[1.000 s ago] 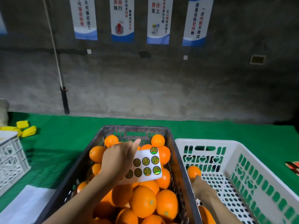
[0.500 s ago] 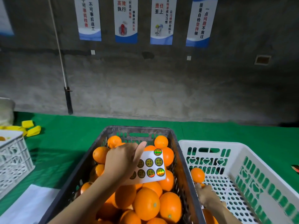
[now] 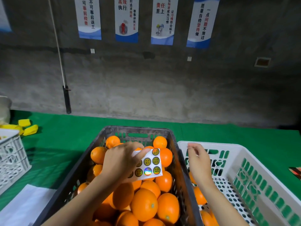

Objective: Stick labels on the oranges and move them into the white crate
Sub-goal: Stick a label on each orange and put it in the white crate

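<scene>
Grip of left hand [image 3: 120, 162] pinches label sheet [image 3: 151, 165]; right hand [image 3: 198, 162] loosely curled.

Our right hand [image 3: 199, 158] comes up out of the white crate [image 3: 231, 145]. From a low spot near the crate floor, just beside an orange [image 3: 191, 177], it rises to hover by the crate's left wall, fingers loosely curled and holding nothing. Its wrist now covers part of that orange, which shows whole in the earlier views.
</scene>
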Motion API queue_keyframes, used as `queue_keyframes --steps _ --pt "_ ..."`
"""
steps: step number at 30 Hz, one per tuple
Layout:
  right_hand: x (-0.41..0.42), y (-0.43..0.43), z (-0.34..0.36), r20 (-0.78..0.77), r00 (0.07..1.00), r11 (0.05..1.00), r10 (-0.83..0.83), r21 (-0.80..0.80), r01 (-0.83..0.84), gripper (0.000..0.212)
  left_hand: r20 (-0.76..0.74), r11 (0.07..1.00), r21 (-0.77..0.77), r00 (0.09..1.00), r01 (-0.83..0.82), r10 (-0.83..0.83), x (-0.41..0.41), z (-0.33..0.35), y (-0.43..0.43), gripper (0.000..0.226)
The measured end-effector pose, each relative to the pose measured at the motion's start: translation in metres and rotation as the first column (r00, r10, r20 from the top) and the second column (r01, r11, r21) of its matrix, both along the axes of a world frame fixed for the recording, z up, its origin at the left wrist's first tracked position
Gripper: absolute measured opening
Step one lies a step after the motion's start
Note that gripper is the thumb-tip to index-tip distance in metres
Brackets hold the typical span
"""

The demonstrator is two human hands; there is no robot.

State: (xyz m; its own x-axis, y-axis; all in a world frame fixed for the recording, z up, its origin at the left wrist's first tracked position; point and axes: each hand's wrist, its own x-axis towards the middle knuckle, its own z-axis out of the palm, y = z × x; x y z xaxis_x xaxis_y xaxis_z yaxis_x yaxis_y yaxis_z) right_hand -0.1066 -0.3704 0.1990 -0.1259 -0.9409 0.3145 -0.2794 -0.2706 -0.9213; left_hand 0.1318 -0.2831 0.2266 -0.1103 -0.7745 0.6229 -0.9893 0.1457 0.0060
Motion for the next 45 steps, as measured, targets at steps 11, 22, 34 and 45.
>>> queue_keyframes --steps 11,22,34,45 --pt "0.029 0.045 0.019 -0.225 0.87 0.883 0.439 -0.072 -0.464 0.025 -0.107 0.999 0.05 0.994 0.02 -0.015 0.0 -0.001 -0.003 0.052" --pt "0.029 0.043 0.012 -0.303 0.858 0.849 0.414 -0.211 -0.484 0.012 -0.218 0.998 0.012 0.974 0.06 -0.056 -0.005 0.003 0.0 0.038" --pt "0.024 0.041 0.028 0.151 0.824 0.832 0.546 0.015 -0.554 0.011 -0.388 0.979 -0.021 0.904 -0.202 0.178 0.005 0.003 -0.003 0.04" --pt "0.032 0.055 0.028 0.021 0.643 0.535 0.765 0.536 -0.654 0.011 -0.821 0.995 0.027 0.565 -0.101 0.08 0.009 0.005 -0.007 0.026"
